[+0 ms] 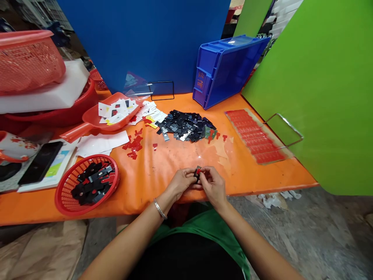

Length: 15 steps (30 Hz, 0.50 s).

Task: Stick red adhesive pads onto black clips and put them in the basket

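Near the table's front edge, my left hand (182, 182) holds a small dark flat plate (197, 178) between its fingers. My right hand (213, 184) pinches a small red T-shaped piece (198, 170) against the plate's face. The fingers hide much of both. Beyond my hands lies a heap of black and grey flat plates (186, 125). Loose red T-shaped pieces (135, 144) are scattered to the left, with one red piece (155, 147) by itself. A red basket (59, 190) at the left contains black plates, some with red on them.
A red scoop (76, 131) carries white cards. A blue bin (224, 74) stands tilted at the back, and a sheet of red pieces (253, 136) lies to the right. A phone (40, 162) and a mug (17, 147) are far left. Blue and green panels (320, 97) border the orange table (140, 182).
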Motion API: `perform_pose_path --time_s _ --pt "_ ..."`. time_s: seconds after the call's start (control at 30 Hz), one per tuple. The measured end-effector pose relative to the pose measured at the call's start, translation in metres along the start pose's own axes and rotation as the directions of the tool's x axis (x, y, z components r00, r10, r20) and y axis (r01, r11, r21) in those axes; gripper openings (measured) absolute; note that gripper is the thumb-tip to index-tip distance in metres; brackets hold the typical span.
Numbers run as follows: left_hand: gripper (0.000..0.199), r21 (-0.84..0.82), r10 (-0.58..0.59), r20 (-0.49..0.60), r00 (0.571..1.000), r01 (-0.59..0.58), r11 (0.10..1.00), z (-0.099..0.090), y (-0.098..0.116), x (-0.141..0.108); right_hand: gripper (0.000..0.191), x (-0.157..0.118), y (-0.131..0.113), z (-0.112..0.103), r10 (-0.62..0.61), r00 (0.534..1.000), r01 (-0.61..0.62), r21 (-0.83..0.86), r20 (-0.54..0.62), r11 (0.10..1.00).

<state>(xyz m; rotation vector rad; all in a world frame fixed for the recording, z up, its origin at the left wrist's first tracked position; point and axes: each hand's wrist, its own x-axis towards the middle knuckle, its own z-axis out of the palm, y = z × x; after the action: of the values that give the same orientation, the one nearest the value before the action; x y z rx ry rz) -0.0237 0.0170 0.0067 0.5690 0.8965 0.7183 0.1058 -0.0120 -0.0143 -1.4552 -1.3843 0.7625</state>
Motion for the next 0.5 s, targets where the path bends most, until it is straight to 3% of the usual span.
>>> perform_pose_path --time_s 0.17,0.37,0.5 --pt "0.023 -0.014 -0.013 -0.007 1.0 0.012 1.0 0.0006 0.0008 -0.0005 0.012 -0.0006 0.0015 -0.0005 0.068 0.998 -0.07 0.133 0.017 0.989" --pt "0.024 -0.023 -0.034 -0.016 0.999 0.034 0.999 0.0022 0.0023 -0.0015 0.017 -0.0005 0.0029 -0.0018 0.095 0.994 -0.084 0.193 -0.049 0.978" --pt "0.022 -0.024 -0.03 -0.025 0.999 0.029 0.999 0.0032 0.0036 -0.0023 0.016 0.0004 0.0032 -0.0012 0.103 0.995 -0.102 0.194 0.007 0.976"
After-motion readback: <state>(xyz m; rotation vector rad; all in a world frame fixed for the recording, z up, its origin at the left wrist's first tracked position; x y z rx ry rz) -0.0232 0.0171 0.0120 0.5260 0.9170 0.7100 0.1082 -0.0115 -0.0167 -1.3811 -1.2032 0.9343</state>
